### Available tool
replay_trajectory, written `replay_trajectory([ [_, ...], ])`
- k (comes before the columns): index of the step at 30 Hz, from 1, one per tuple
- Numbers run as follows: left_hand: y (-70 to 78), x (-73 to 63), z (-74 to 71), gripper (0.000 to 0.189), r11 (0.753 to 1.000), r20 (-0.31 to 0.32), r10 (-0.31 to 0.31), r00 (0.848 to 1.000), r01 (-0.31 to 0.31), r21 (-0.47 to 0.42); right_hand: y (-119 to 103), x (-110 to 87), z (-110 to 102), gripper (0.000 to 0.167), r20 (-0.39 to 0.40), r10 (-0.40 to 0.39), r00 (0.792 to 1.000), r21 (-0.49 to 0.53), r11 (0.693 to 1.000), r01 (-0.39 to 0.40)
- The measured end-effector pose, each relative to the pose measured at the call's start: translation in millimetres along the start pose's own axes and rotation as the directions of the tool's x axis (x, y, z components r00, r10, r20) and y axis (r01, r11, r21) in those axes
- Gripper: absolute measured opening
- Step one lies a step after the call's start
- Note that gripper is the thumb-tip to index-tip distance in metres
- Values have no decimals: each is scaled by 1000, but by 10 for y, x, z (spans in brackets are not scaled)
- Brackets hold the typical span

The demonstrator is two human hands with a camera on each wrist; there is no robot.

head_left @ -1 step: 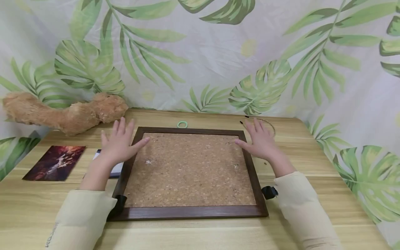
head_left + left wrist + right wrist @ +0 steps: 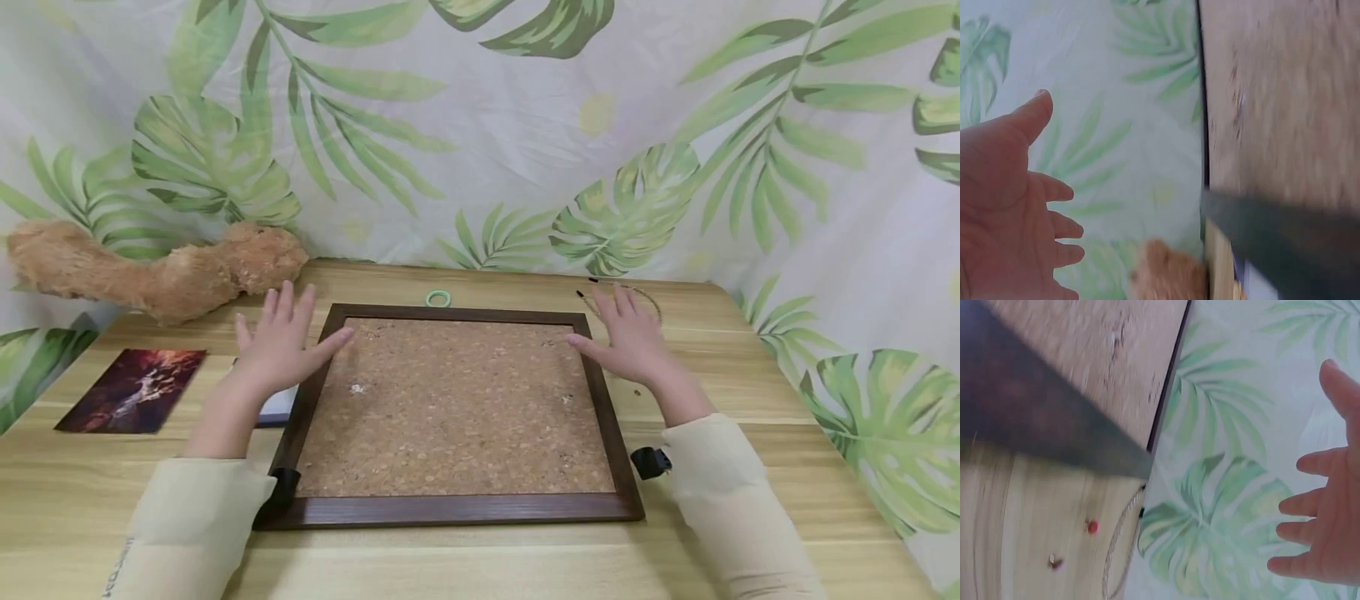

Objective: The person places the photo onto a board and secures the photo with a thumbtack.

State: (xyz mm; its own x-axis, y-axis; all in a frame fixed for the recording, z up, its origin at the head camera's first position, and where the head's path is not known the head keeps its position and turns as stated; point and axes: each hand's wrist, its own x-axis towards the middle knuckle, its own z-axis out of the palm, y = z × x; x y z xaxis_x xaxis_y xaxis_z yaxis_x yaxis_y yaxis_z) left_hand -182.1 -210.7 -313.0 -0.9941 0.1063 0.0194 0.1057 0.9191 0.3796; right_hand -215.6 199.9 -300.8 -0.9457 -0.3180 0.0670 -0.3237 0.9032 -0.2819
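A cork board (image 2: 465,408) in a dark brown frame lies flat on the wooden table. My left hand (image 2: 279,354), palm down with fingers spread, is held over its left side, the thumb reaching over the frame. On the other side my right hand (image 2: 632,343) mirrors it, thumb over the right frame edge. Both hands hold nothing, and in the wrist views the left palm (image 2: 997,206) and right palm (image 2: 1335,519) appear apart from the board. Small pale torn marks dot the cork.
Left lie a dark red picture card (image 2: 131,392) and a white-and-blue flat item (image 2: 276,408), partly hidden. A tan plush thing (image 2: 172,279) sits behind. A green ring (image 2: 428,298) lies beyond the board. Right are a braided cord (image 2: 1110,553) and a red pin (image 2: 1092,526).
The left hand has shifted slightly to the left, and the right hand a little to the right. The board has not moved.
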Motion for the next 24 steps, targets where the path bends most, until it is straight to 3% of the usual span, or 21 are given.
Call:
replay_trajectory([
  [6, -416, -117, -50, 86, 994, -34, -44, 998, 41, -102, 249, -136, -19, 78, -39, -36, 999, 117, 992, 40],
  [9, -628, -171, -61, 85, 972, 20, -68, 997, 71, -223, 378, -204, 22, 73, -65, -41, 997, 224, 973, 55],
  [13, -845, -210, -74, 86, 936, 105, -121, 987, 149, -319, 549, -296, 112, 68, -94, -4, 996, 354, 934, 37],
  [19, -1037, -250, 14, 93, 903, 172, -163, 971, 217, -371, 780, -396, 278, 64, -87, 77, 993, 455, 890, -29],
  [24, -1164, -247, 103, 99, 900, 223, -198, 954, 267, -345, 958, -436, 380, 50, -73, 118, 990, 573, 817, -55],
])
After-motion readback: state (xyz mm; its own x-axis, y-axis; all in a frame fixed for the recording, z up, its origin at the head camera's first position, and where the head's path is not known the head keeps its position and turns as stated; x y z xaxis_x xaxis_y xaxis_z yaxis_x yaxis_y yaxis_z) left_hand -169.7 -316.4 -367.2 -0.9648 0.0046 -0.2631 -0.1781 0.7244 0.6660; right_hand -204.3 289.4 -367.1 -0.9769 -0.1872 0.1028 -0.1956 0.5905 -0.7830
